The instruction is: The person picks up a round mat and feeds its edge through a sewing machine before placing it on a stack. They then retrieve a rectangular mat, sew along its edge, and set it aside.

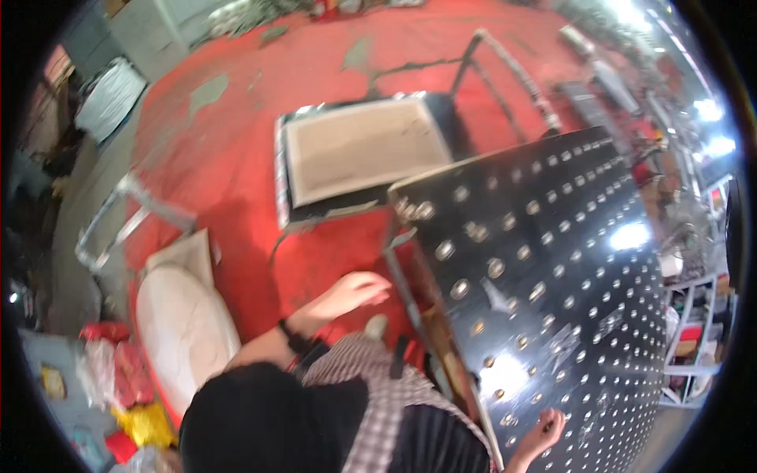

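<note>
Left hand hovers, grip apart and empty, beside the front edge of the black perforated desk. Right hand rests on desk top; grip state cannot be told. Risk: leaning weight slips on glossy plate.

Workshop interior seen from above. A red floor with worn grey patches fills the centre. Left of it runs a grey concrete strip; on the strip's lower end lie red and yellow bags. A white sack rests at the red floor's lower left edge. Right of the floor stand shelving racks under bright glare.
</note>
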A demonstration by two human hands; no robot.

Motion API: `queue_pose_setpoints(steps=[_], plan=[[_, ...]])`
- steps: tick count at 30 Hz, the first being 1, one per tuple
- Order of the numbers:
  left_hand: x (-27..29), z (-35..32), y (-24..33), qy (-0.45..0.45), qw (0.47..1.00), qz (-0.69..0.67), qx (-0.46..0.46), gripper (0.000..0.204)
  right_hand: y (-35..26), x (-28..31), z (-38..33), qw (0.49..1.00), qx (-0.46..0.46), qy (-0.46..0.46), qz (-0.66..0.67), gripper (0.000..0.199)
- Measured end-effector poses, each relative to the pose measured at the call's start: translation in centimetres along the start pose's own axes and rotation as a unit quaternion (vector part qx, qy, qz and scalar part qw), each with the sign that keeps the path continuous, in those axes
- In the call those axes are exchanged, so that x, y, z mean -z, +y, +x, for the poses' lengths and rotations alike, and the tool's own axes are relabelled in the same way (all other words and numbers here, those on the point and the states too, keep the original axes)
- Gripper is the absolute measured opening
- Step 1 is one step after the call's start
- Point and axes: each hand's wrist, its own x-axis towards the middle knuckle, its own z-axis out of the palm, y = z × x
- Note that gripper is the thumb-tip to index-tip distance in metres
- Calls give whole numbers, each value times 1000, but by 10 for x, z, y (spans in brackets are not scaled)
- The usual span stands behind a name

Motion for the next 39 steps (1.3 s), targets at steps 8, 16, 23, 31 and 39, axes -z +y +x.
queue_pose_setpoints(steps=[8, 16, 23, 31, 39], plan=[[73, 1, -25, 285, 952, -59, 95, 28, -128, -162, 144, 964, 127, -202, 117, 4], [166, 33, -89, 400, 882, -219, 116, 34, -239, -285, 199, 910, 187, -313, 195, 13], [303, 104, -160, 376, 848, -341, 150, 38, -308, -441, 255, 927, 260, -245, 111, 17], [434, 220, -166, 393, 815, -256, 341, 41, -340, -532, 275, 929, 274, -245, -30, 6], [483, 364, -210, 414, 741, -377, 369, 73, -348, -546, 278, 932, 220, -278, -79, 10]])
